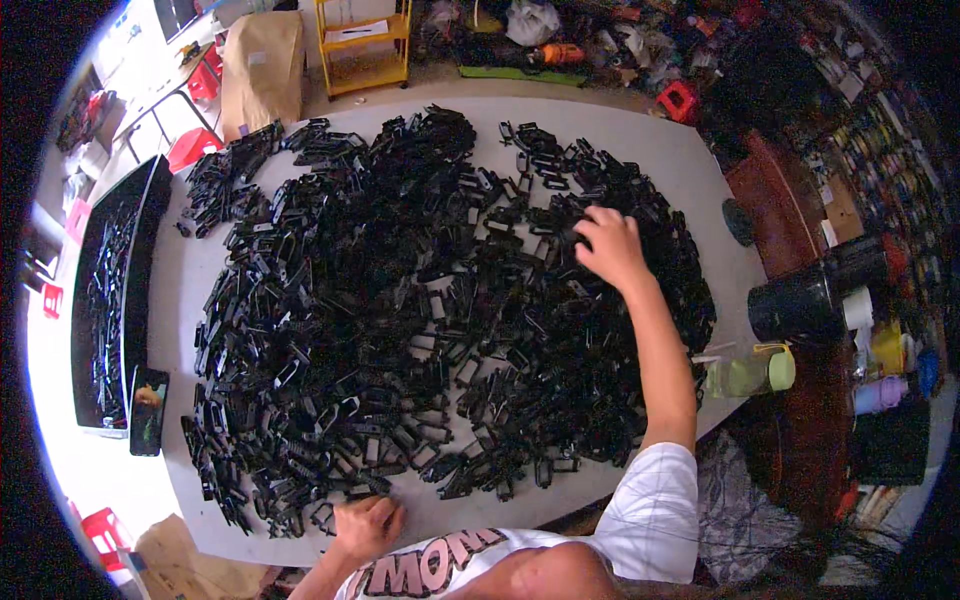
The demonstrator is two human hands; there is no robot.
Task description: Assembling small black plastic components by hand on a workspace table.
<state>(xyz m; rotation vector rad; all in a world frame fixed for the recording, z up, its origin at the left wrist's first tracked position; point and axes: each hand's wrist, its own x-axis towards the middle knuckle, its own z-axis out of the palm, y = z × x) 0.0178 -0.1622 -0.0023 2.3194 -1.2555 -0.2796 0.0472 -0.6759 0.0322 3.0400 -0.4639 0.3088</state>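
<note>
A broad pile of small black plastic parts (330, 260), many shaped like narrow rectangular frames or clips, covers most of the pale table. Over the right part of the pile, my right hand (610, 248) reaches out with its fingers bent and apart, and nothing shows in it. My left hand (368, 526) rests at the table's near edge, fingers curled closed. Whatever they may hold is hidden. Just to the left of that hand lies a black frame-shaped part (322, 517).
A long black tray (150, 230) of similar parts stands along the left, with a phone (149, 410) beside its near end. At the right edge are a greenish bottle (735, 375) and a black cylindrical container (790, 308). A yellow cart (365, 50) stands behind the table.
</note>
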